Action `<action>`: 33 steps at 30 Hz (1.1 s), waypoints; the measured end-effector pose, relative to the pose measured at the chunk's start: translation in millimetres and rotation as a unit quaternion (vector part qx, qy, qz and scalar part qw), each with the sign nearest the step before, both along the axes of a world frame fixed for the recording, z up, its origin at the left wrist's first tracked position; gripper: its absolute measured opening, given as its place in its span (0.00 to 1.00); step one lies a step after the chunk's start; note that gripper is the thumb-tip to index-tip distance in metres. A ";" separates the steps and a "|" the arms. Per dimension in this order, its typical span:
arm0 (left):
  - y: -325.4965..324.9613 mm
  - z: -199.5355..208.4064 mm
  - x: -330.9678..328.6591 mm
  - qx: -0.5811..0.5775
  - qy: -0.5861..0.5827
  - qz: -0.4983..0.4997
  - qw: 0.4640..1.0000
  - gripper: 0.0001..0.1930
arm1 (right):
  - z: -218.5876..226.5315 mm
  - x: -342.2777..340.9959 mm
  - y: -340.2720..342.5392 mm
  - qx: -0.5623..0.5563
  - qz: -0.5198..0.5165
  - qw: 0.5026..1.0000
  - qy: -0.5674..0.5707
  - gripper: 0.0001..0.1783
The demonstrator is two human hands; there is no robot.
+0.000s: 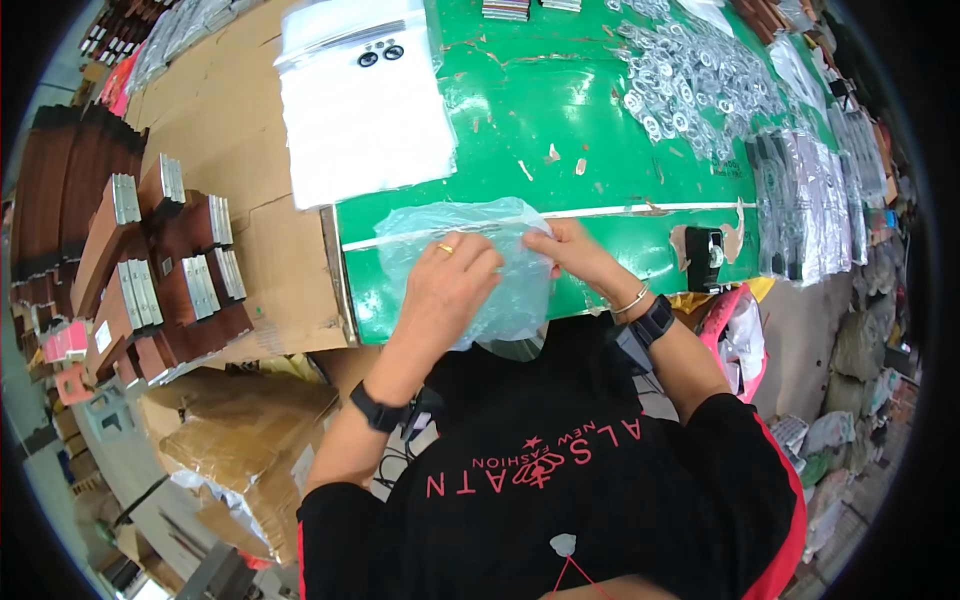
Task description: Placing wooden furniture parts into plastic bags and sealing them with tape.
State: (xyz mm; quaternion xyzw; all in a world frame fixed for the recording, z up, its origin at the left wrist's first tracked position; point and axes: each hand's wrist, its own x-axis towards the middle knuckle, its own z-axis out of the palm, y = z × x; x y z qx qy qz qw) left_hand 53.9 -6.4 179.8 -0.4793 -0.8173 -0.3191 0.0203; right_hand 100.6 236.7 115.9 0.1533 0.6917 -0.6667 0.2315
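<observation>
A thin, translucent plastic bag (520,300) is spread crumpled over the near edge of the green table. My left hand (450,285), with a ring on one finger, lies on it with the fingers curled and closed on the film. My right hand (578,252) pinches the bag's upper right edge between thumb and fingers. A rounded, shiny edge (518,347) shows below the bag, against my black shirt; what it belongs to I cannot make out. Whether anything lies inside the bag is hidden by the film and my left hand.
A stack of white plastic bags (370,140) with small black round parts (380,55) lies beyond. Dark brown strips with metal ends (130,290) are piled left. Several small clear packets (690,80) and flat wrapped packs (810,205) lie right, beyond a black device (703,258).
</observation>
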 end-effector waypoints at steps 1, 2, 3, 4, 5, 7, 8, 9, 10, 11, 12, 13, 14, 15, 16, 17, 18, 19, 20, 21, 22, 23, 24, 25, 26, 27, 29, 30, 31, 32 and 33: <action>-10.3 -32.3 3.1 -0.051 -0.033 0.038 0.997 0.28 | -6.9 -4.4 4.4 0.032 0.001 0.999 0.010 0.18; -15.7 -53.2 1.7 -0.099 -0.065 0.076 0.990 0.34 | -13.3 -10.9 11.4 0.030 0.004 0.999 0.019 0.18; -12.0 -62.4 -0.3 -0.094 -0.059 0.073 0.991 0.34 | -17.3 -12.9 23.8 0.095 0.024 0.995 0.005 0.17; -8.2 -66.4 0.7 -0.104 -0.034 0.075 0.991 0.39 | -19.5 -10.5 34.2 0.157 0.044 0.987 -0.009 0.17; -4.7 -69.2 2.1 -0.113 -0.007 0.078 0.991 0.45 | -22.5 -5.4 43.9 0.159 0.041 0.986 -0.003 0.17; 1.4 -71.0 1.0 -0.154 -0.004 0.068 0.986 0.53 | -29.2 1.6 57.1 0.496 0.036 0.844 0.200 0.14; 4.5 -71.3 -4.8 -0.177 0.017 0.034 0.984 0.53 | -0.3 -1.0 44.9 0.537 -0.031 0.834 0.121 0.15; 7.6 -71.4 -10.9 -0.200 0.038 0.000 0.979 0.53 | 10.9 0.5 33.9 0.535 -0.033 0.834 0.132 0.15; 13.0 -71.7 -19.3 -0.201 0.047 0.000 0.979 0.53 | 21.4 7.8 24.7 0.492 -0.038 0.816 0.302 0.19; 16.6 -73.4 -28.4 -0.208 0.056 -0.018 0.976 0.53 | 28.4 17.0 14.4 0.436 -0.043 0.772 0.460 0.23; 16.3 -75.7 -29.5 -0.215 0.063 -0.036 0.974 0.54 | 23.1 24.3 2.9 0.437 -0.049 0.769 0.464 0.23; 16.2 -80.7 -28.3 -0.213 0.073 -0.039 0.973 0.54 | 8.8 27.5 -5.1 0.426 0.041 0.780 0.457 0.30; 16.1 -84.4 -34.5 -0.217 0.081 -0.024 0.973 0.54 | -4.2 23.4 -7.9 0.413 0.132 0.780 0.451 0.37; 15.9 -82.5 -41.6 -0.220 0.089 -0.003 0.971 0.54 | -14.5 19.2 -3.5 0.418 0.129 0.770 0.465 0.37; 14.4 -78.5 -38.0 -0.228 0.123 0.036 0.965 0.50 | -26.3 20.0 6.1 0.466 0.135 0.767 0.420 0.42; 10.7 -77.8 -31.6 -0.226 0.132 0.041 0.964 0.50 | -37.0 20.3 10.9 0.509 0.142 0.763 0.372 0.48; 14.6 -74.9 -20.5 -0.211 0.185 0.074 0.957 0.48 | -40.6 21.2 19.0 0.508 0.122 0.766 0.375 0.53; 13.8 -76.4 -12.0 -0.196 0.226 0.113 0.947 0.45 | -42.7 19.2 20.1 0.508 0.124 0.760 0.385 0.53; 14.5 -79.0 0.9 -0.160 0.150 0.078 0.973 0.41 | -45.4 16.7 17.0 0.519 0.115 0.763 0.369 0.54; 16.9 -80.8 10.1 -0.159 0.157 0.092 0.970 0.41 | -46.6 13.9 14.7 0.529 0.107 0.764 0.354 0.54; 16.9 -84.6 18.7 -0.172 0.133 0.108 0.970 0.41 | -45.8 12.9 11.0 0.525 0.117 0.757 0.371 0.54; 12.0 -87.6 24.7 -0.186 0.110 0.131 0.967 0.42 | -44.3 10.4 4.9 0.522 0.112 0.770 0.349 0.55; 9.9 -92.6 27.8 -0.195 0.106 0.146 0.964 0.42 | -43.6 10.9 5.6 0.526 0.105 0.780 0.322 0.56; 6.4 -98.2 26.4 -0.204 0.103 0.164 0.960 0.42 | -46.8 11.3 11.1 0.522 0.104 0.783 0.321 0.56; 0.6 -104.5 24.3 -0.189 0.106 0.156 0.964 0.43 | -41.9 10.6 12.0 0.518 0.114 0.792 0.303 0.56; -0.4 -110.1 24.2 -0.172 0.107 0.143 0.969 0.44 | -36.6 11.6 15.6 0.517 0.117 0.800 0.280 0.55; -4.4 -116.3 22.4 -0.155 0.100 0.133 0.974 0.44 | 16.6 15.1 -9.3 0.571 0.149 0.767 0.251 0.48; -5.1 -117.4 21.4 -0.151 0.107 0.146 0.972 0.44 | 31.5 9.9 -20.1 0.559 0.154 0.757 0.302 0.44; -8.0 -120.3 23.2 -0.148 0.101 0.146 0.973 0.43 | 48.1 5.5 -32.6 0.542 0.163 0.746 0.352 0.40; -11.0 -124.5 25.8 -0.144 0.092 0.147 0.974 0.43 | 78.8 3.1 -55.3 0.540 0.172 0.740 0.362 0.40; -12.9 -129.0 26.7 -0.141 0.095 0.160 0.972 0.43 | 118.5 0.4 -88.1 0.387 0.227 0.807 0.384 0.34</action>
